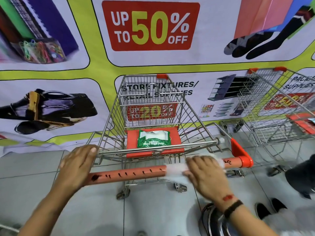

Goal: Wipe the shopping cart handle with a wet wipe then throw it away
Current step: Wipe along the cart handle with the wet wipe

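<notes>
A wire shopping cart stands in front of me with an orange handle carrying dark smudges along its left half. My left hand grips the handle's left end. My right hand presses a white wet wipe around the right part of the handle; the wipe is blurred. A green pack of wet wipes lies on the orange child seat inside the cart.
A second wire cart stands at the right. A printed sale banner covers the wall behind both carts. A round metal bin sits on the tiled floor under my right wrist. Dark shoes show at the lower right.
</notes>
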`<state>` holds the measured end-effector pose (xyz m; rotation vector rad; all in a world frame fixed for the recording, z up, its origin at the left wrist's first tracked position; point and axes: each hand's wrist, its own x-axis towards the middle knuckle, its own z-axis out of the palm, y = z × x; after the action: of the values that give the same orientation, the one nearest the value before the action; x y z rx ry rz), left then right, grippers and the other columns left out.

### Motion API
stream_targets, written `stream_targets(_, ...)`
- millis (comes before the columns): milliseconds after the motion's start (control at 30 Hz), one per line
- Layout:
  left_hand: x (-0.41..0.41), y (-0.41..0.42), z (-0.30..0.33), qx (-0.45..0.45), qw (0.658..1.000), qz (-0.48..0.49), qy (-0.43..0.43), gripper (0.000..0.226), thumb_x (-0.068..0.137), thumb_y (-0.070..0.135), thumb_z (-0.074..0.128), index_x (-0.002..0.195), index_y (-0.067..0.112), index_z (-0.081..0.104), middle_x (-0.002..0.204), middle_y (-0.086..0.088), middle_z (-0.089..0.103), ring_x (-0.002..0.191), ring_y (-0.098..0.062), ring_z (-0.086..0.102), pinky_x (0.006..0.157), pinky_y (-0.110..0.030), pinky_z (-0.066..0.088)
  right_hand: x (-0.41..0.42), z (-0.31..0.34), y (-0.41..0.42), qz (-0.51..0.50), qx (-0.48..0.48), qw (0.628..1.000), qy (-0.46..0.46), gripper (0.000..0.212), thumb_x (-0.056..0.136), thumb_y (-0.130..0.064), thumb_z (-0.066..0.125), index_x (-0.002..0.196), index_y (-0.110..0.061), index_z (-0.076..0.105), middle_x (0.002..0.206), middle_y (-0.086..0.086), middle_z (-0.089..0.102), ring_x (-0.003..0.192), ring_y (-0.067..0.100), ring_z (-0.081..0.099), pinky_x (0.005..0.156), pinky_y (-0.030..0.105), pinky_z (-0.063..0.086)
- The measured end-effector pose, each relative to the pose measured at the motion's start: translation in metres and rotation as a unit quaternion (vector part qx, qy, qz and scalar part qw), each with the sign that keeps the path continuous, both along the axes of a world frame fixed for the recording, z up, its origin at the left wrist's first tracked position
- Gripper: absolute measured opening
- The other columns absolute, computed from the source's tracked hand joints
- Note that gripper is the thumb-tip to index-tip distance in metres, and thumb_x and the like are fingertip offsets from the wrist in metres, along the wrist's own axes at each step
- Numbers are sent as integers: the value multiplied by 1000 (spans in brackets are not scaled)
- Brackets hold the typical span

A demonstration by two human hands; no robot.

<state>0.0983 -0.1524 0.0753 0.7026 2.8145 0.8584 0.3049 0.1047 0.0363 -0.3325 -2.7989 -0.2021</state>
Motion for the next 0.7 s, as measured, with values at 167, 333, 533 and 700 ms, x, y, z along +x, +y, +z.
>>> stream_targets(167,-8,-2,-24,135,976,62,-158,52,74,70,12,95,53,56,122,5,54,109,-25,52,94,-50,43,32,3,34,-92,-63,994,-2,60,95,-42,15,83,-8,63,71,10,63,71,29,48,69,35,30)
stream_targets(333,-18,-9,-38,200,954,37,-222,68,67,82,10,94,46,61,127,3,57,123,-19,43,101,-46,31,-28,-11,-56,-17,-76,996,41,29,77,-34,40,83,-17,64,73,2,68,62,24,60,70,34,33)
stream_targets(533,-21,-13,-41,164,967,56,-188,70,68,82,2,92,49,60,124,-2,57,115,-29,47,107,-53,30,-65,-8,-88,92,-4,995,26,40,94,-38,16,102,-19,50,80,-7,68,64,15,58,66,30,40)
stream_targets(700,-30,-18,-54,127,978,52,-159,70,70,81,-1,98,52,56,126,2,56,116,-30,49,103,-57,35,11,-7,22,-8,25,1000,3,45,95,-43,15,100,-15,50,76,4,71,67,23,59,72,33,34)
